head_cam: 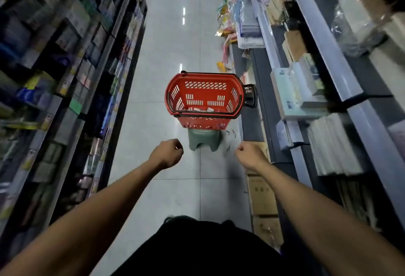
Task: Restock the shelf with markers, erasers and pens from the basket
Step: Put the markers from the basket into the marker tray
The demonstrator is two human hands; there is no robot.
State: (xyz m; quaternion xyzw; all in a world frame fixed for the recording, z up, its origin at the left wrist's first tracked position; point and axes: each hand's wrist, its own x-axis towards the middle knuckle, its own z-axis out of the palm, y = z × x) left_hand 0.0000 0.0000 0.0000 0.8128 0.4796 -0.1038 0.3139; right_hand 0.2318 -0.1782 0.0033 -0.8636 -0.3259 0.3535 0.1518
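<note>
A red plastic basket with black handles stands on a small green stool in the aisle ahead of me. A few pale packets lie at its bottom; what they are I cannot tell. My left hand and my right hand are stretched forward, short of the basket and below it in view. Each hand has its fingers curled into a loose fist and holds nothing. Stocked shelves run along the left of the aisle.
Shelving on the right carries paper packs and wrapped boxes. Cardboard boxes sit on the floor at its foot near my right arm. The tiled floor runs on between the shelves, with loose goods piled far ahead.
</note>
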